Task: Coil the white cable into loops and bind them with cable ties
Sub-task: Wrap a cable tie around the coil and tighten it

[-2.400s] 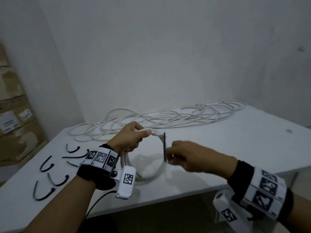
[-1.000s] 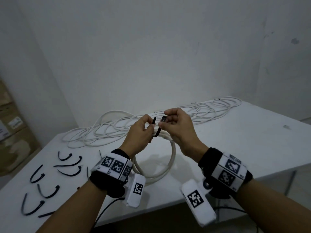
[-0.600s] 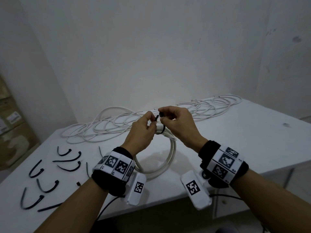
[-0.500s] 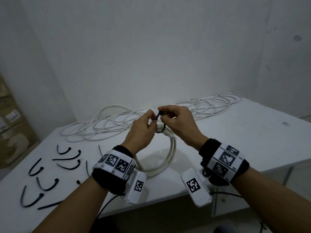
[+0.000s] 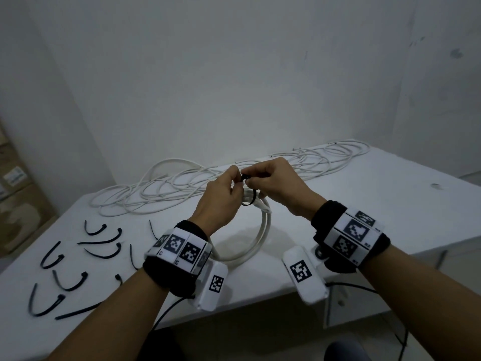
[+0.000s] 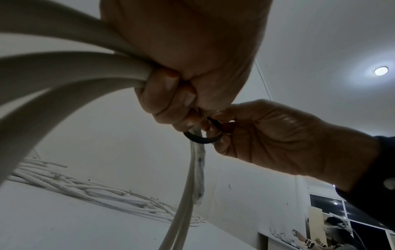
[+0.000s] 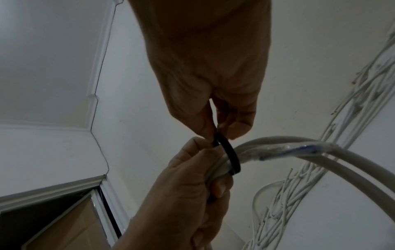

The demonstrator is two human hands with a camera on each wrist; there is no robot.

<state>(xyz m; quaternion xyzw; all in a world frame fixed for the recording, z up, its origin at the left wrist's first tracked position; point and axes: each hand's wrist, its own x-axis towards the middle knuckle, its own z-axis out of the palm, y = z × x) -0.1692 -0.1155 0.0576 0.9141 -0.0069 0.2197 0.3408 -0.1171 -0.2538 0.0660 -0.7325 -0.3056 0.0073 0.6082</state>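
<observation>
A white cable coil [image 5: 263, 238] [image 6: 64, 71] [image 7: 299, 152] hangs in a few loops above the table's front. My left hand [image 5: 223, 194] [image 6: 171, 101] [image 7: 192, 177] grips the top of the coil, its thumb and forefinger also pinching one end of a black cable tie [image 5: 247, 198] [image 6: 203, 138] [image 7: 229, 154]. The tie is looped round the bundled strands. My right hand [image 5: 270, 178] [image 6: 267, 140] [image 7: 215, 121] pinches the tie's other end right beside the left fingers.
Loose white cable [image 5: 234, 178] sprawls along the back of the white table [image 5: 364, 204]. Several spare black ties [image 5: 70, 261] lie at the table's left. Cardboard boxes [image 5: 15, 199] stand beyond the left edge.
Earlier the right hand held a straight tie beside the coil. It has since been wrapped round the strands, both hands have met above the coil, and the tie's ends are now closer together.
</observation>
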